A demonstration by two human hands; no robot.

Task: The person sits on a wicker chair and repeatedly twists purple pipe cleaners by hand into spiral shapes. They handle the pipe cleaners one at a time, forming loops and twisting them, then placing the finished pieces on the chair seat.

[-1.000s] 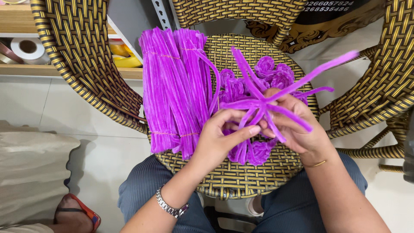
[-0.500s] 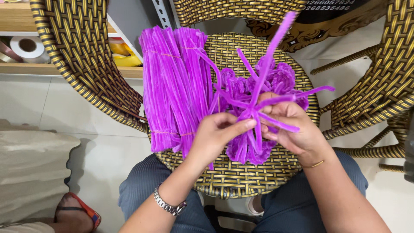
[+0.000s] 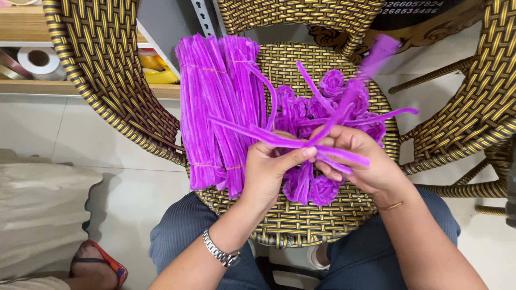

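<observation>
Pinched tight, thumb against forefinger of the left hand, on a few crossed purple stems right where they met near the middle of the frame. Closed around the same crossing from the other side with the right hand, fingers curled over the stems and pressed together. Could not tell whether the right thumb touched the left one. Fanned out from that knot in several directions, with one loose end blurred toward the upper right.

Probably best handled by keeping both pinches close against the crossing, so the stems could not slide apart, and by bending each end from its base and not its tip.

Just behind the hands, a heap of curled purple pieces lay on the woven seat, some of them touching the held stems from below. Left of centre, a thick bundle of straight stems lay lengthwise up the frame, bound with thin orange thread and just beside the left hand.

Further out: a metal watch on the left wrist and a thin bangle on the right. Wicker chairs at the upper left and right – a roll of tape on a shelf at the far upper left, and a red sandal at the lower left.
</observation>
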